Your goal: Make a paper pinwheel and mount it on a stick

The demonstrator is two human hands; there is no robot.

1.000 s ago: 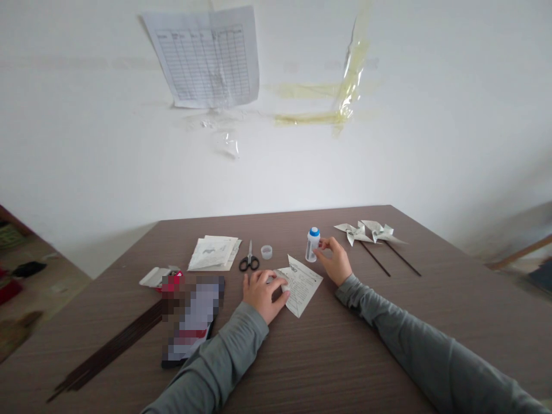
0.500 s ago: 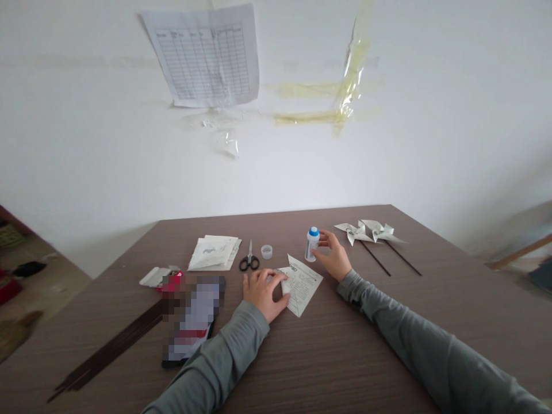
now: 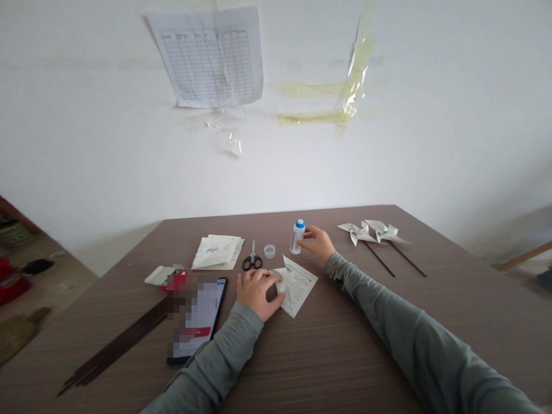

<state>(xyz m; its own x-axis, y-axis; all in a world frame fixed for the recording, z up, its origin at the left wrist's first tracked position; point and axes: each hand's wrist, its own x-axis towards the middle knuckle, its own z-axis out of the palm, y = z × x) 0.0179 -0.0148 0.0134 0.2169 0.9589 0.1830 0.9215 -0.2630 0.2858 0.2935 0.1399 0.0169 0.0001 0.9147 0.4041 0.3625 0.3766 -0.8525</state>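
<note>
My right hand (image 3: 318, 244) grips a white glue bottle (image 3: 296, 238) with a blue top, thumb and fingers around its side. The bottle is upright beyond the paper; whether its base touches the table I cannot tell. My left hand (image 3: 260, 292) holds down the left side of a printed sheet of paper (image 3: 299, 283), thumb and fingertips at a folded corner. Part of that fold is hidden under the fingers. Close behind the left hand lie black-handled scissors (image 3: 252, 261) and a small translucent cap (image 3: 269, 251).
Two paper pinwheels (image 3: 361, 233) on dark sticks lie at the back right. A paper stack (image 3: 218, 253), an open red-and-white box (image 3: 166, 277), a phone (image 3: 200, 322) and a bundle of dark sticks (image 3: 118, 348) are on the left. A wall rises behind the table (image 3: 336, 356).
My right hand has moved left with the glue bottle, bringing it nearer the cap. The left hand stays on the paper. The view has shifted slightly.
</note>
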